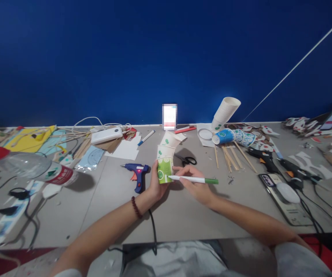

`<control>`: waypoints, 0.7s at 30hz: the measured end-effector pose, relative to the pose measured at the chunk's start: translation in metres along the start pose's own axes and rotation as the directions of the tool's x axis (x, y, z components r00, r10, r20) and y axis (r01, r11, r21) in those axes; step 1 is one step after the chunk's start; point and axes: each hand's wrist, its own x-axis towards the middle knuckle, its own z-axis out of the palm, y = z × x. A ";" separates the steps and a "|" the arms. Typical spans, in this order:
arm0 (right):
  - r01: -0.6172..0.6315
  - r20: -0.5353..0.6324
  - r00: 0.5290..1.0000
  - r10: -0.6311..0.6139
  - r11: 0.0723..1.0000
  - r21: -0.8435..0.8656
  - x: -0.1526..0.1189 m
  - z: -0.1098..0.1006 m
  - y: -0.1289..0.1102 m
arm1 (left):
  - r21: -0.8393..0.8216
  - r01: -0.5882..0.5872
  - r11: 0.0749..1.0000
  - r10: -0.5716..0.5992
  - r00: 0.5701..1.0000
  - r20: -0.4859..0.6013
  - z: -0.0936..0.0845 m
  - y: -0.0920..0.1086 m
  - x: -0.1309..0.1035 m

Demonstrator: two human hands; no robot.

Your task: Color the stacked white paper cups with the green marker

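In my left hand [154, 188] is a curved chain of joined paper cups [167, 152], its lowest cup coloured green and the upper ones white with small green prints. My right hand [196, 188] grips a white marker [193, 179] with a green end, its tip touching or very near the green cup. Left of the cups lies a blue hot glue gun [138, 175] with an orange trigger. Black-handled scissors [188, 160] rest just beyond my right hand, their blades partly hidden behind the cups.
A plastic bottle [47, 169] with a red cap lies at left near a power strip [12, 215]. Stacked paper cups [225, 111] lean by the wall beside blue cups [225, 136]. A phone [284, 202] and black glue guns [262, 158] are at right.
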 end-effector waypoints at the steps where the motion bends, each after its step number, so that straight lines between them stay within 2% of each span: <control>1: -0.003 -0.012 1.000 0.003 1.000 -0.002 0.000 0.000 0.002 | 0.011 0.005 1.000 -0.005 1.000 0.007 0.000 0.000 0.000; 5: -0.017 -0.034 0.999 0.016 0.999 -0.027 0.001 0.001 0.004 | 0.022 0.015 1.000 -0.016 1.000 0.020 0.000 0.000 0.000; 10: -0.021 0.020 1.000 0.022 0.998 -0.059 0.000 -0.001 -0.001 | -0.033 -0.006 0.999 0.005 1.000 -0.020 0.002 0.001 0.000; 14: -0.023 0.051 0.998 0.027 0.997 -0.076 -0.002 -0.003 -0.005 | -0.028 0.016 0.999 -0.016 1.000 -0.012 0.003 0.001 -0.001; 21: -0.008 -0.019 1.000 0.008 1.000 -0.020 0.001 0.000 0.001 | 0.004 0.018 1.000 -0.018 1.000 -0.010 0.001 0.001 0.000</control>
